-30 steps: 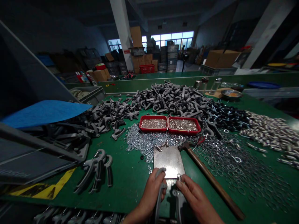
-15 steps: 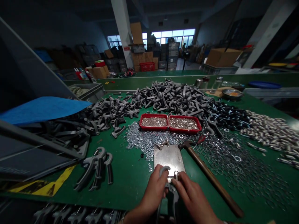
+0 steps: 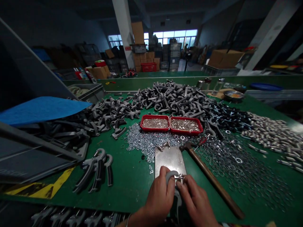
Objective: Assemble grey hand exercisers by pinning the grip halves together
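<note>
My left hand [image 3: 158, 197] is closed around the upper end of a grey hand-gripper part [image 3: 172, 176], holding it over the near edge of a flat steel plate [image 3: 169, 159]. Just to its right, my right hand [image 3: 197, 203] pinches a small metal spring or nut [image 3: 181, 178] against the top of that part. The lower handles of the part are hidden between my hands.
A wooden-handled hammer [image 3: 213, 181] lies right of the plate. Two red trays [image 3: 171, 124] of small metal pieces sit behind it, amid loose washers [image 3: 234, 167]. Heaps of grey handles [image 3: 170, 97], several assembled grippers [image 3: 97, 168] and a blue sheet [image 3: 40, 108] lie further out.
My hands have drawn the two handle halves together and raised them over the plate's near edge. My right hand has brought the small metal piece up to the part's top.
</note>
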A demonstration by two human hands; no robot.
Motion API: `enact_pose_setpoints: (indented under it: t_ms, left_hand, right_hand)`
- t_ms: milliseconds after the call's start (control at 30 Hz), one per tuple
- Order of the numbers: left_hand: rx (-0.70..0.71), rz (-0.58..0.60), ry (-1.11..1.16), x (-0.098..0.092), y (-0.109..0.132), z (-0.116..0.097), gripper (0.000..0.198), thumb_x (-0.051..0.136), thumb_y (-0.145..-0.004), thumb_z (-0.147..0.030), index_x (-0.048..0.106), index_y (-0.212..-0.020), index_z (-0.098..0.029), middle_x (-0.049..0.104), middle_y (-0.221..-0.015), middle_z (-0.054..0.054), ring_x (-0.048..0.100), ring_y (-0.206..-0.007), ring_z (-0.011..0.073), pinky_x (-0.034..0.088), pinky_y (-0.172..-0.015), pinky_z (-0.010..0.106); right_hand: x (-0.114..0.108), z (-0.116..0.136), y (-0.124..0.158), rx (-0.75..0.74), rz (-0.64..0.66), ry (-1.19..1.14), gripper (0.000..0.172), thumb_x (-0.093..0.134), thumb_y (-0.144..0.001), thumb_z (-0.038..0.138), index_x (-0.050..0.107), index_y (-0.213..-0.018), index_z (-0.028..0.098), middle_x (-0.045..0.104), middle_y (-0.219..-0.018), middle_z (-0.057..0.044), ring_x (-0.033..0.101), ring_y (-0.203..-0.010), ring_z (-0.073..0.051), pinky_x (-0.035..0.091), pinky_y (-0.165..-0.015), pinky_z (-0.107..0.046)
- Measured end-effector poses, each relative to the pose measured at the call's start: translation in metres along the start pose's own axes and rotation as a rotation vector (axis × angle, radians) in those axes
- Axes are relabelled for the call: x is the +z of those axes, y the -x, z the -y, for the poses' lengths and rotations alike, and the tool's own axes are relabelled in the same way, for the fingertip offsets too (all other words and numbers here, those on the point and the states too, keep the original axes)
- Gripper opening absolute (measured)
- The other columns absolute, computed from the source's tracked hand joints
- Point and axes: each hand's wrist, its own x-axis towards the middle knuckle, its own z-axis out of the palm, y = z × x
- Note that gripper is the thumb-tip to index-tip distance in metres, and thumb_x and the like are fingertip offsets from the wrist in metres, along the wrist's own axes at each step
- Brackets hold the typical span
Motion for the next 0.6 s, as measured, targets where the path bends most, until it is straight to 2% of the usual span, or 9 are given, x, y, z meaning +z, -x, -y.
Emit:
enact_pose_setpoints:
  t_ms: [200,333,467,600]
  left_hand:
    - [0.021,0.026,-0.024,0.006,0.002,0.006,0.012,0.039,-0.098,-0.033,0.047,-0.097,-0.024,0.064,-0.084,0.006,0.062,-0.079,0.0228,0.039,-0.071,0.031]
    - [0.050,0.094,-0.112,-0.001,0.007,0.006,0.019,0.041,-0.098,-0.038,0.053,-0.103,-0.023,0.067,-0.085,0.008,0.063,-0.079,0.0254,0.039,-0.071,0.033]
    - [0.040,0.260,-0.001,-0.012,0.018,0.010,0.037,0.041,-0.099,-0.048,0.053,-0.123,-0.023,0.071,-0.100,0.010,0.066,-0.091,0.0261,0.044,-0.081,0.033]
    - [-0.010,0.415,0.104,-0.015,0.024,0.022,0.060,0.035,-0.096,-0.063,0.046,-0.135,-0.019,0.071,-0.111,0.012,0.067,-0.098,0.0261,0.049,-0.084,0.034]
  right_hand:
    - [0.002,-0.004,0.003,0.066,0.057,-0.056,0.029,0.044,-0.099,0.049,0.057,-0.094,0.024,0.070,-0.073,-0.003,0.067,-0.067,-0.021,0.047,-0.062,-0.027]
    - [-0.013,0.004,-0.001,0.117,0.124,-0.128,0.032,0.047,-0.095,0.053,0.064,-0.095,0.024,0.073,-0.083,-0.006,0.069,-0.078,-0.023,0.051,-0.072,-0.029]
    - [-0.033,0.021,-0.005,0.190,0.376,-0.313,0.042,0.046,-0.094,0.058,0.070,-0.108,0.027,0.073,-0.101,-0.006,0.067,-0.096,-0.025,0.051,-0.087,-0.033]
    - [-0.030,0.022,-0.005,0.217,0.593,-0.502,0.050,0.046,-0.094,0.062,0.067,-0.119,0.024,0.070,-0.113,-0.007,0.062,-0.111,-0.026,0.046,-0.099,-0.037]
